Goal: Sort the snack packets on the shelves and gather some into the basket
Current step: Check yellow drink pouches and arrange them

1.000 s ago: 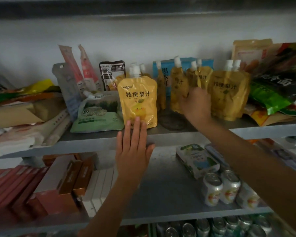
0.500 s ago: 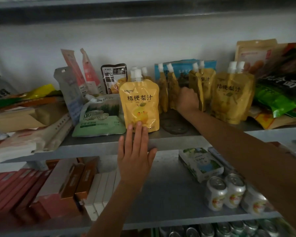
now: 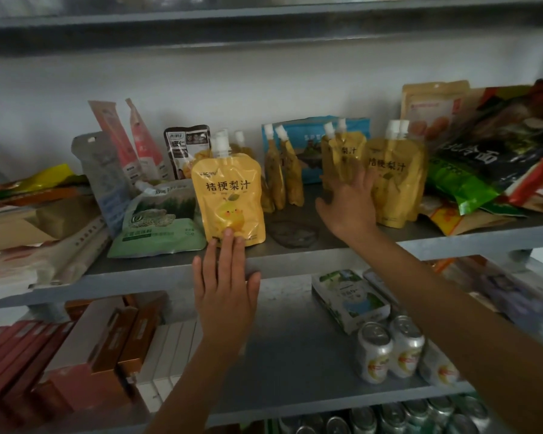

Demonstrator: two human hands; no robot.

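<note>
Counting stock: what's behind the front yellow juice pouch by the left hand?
Behind the front pouch, white caps and yellow tops of more pouches show. Their bodies and number are covered.

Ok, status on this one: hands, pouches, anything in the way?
Left hand open, fingertips on front yellow pouch. Right hand open, fingers against rear pouches. Basket not in view.

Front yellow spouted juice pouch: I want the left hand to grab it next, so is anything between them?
Nothing visible. Straight fingertips of the left hand touch the lower front of the front yellow spouted juice pouch; the green foil packet lies beside it, not between.
</note>
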